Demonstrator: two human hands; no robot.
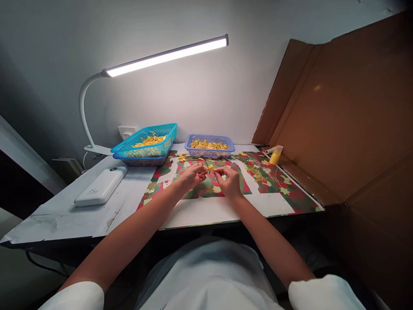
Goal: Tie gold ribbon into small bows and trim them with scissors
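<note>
A small yellow ribbon bow [211,167] is between my hands, raised a little above the patterned sheet. My left hand [194,175] pinches its left side, and a thin dark loop of cord curves above those fingertips. From the other side, my right hand [229,181] is closed in a pinch right beside the bow; what lies between its fingertips is too small to make out. Behind the hands, more yellow ribbon pieces [183,158] lie on the sheet. A tangle of fine gold cords [256,173] rests to the right of my right hand.
A blue-purple basket [209,152] of gold pieces stands at the back. Left of it, a turquoise basket [172,134] of yellow ribbons sits on another basket. A yellow spool [275,156], white power bank [101,187], lit lamp [167,56] and cardboard wall [342,112] surround the workspace.
</note>
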